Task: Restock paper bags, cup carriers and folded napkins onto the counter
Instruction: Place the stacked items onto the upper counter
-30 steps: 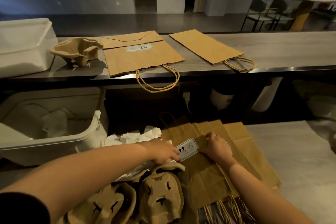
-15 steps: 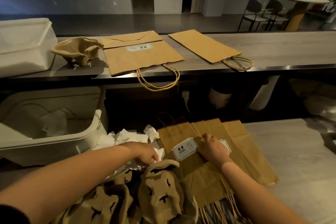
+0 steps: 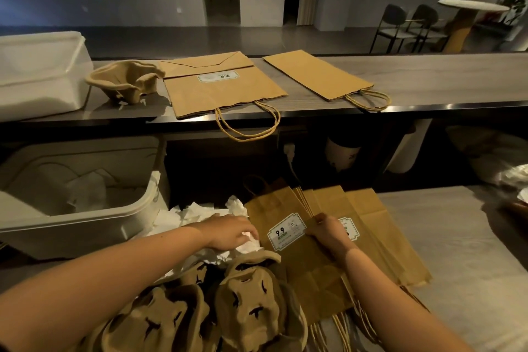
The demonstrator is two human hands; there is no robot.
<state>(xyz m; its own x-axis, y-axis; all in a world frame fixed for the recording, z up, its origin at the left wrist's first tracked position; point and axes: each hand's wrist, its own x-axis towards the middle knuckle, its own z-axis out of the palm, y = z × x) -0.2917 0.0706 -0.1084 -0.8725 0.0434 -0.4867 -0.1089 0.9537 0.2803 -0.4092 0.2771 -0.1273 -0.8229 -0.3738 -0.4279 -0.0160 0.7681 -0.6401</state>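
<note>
A fanned stack of brown paper bags (image 3: 320, 263) lies on the lower table, the top one labelled 9.9. My right hand (image 3: 328, 233) rests on this stack with fingers curled at a bag's edge. My left hand (image 3: 231, 233) pinches a white napkin in the loose napkin pile (image 3: 197, 216) left of the bags. Brown pulp cup carriers (image 3: 245, 308) are stacked at the near edge. Up on the counter (image 3: 445, 80) lie two flat paper bags, one labelled (image 3: 220, 91) and one plain (image 3: 317, 74), plus one cup carrier (image 3: 125, 83).
A white plastic bin (image 3: 37, 74) stands on the counter's left end. A second white bin (image 3: 77, 194) with crumpled paper inside sits at the lower left. Cups and rolls stand under the counter. Chairs and a round table are far back right.
My left hand has left the 9.9 label and slid left onto the napkins. My right hand stays on the bag stack, which has shifted slightly.
</note>
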